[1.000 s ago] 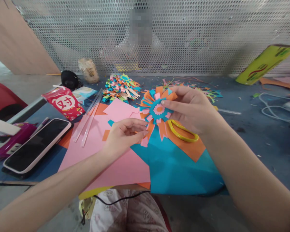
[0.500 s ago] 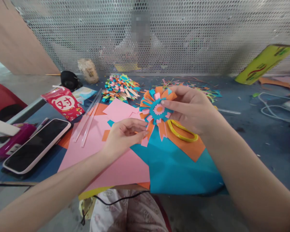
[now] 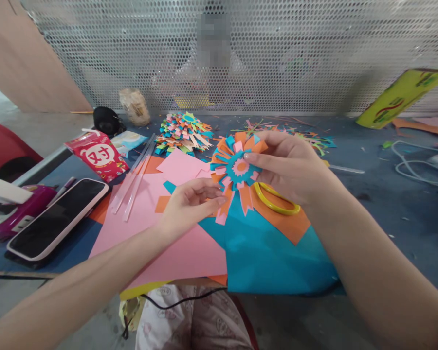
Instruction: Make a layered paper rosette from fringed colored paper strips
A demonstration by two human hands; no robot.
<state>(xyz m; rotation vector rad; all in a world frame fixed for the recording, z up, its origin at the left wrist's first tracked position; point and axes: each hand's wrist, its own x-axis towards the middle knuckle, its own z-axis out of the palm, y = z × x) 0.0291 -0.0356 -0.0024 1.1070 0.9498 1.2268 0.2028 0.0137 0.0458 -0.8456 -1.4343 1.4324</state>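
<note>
My right hand pinches the right edge of a paper rosette between thumb and fingers. The rosette has looped orange, blue and pink strips, a layered round centre and two notched tails hanging below. With curled fingers, my left hand closes on its lower left tail. Beneath lie a pink paper sheet, a blue sheet and an orange piece. Yellow scissor handles show behind the rosette, partly covered by my right hand.
A pile of finished rosettes sits behind, beside paper scraps. On the left are clear glue sticks, a red snack packet, a phone and a purple device. A yellow-green tube leans against the perforated metal panel.
Both hands keep their hold on the rosette, with hardly any movement. The whole view has shifted very slightly.
</note>
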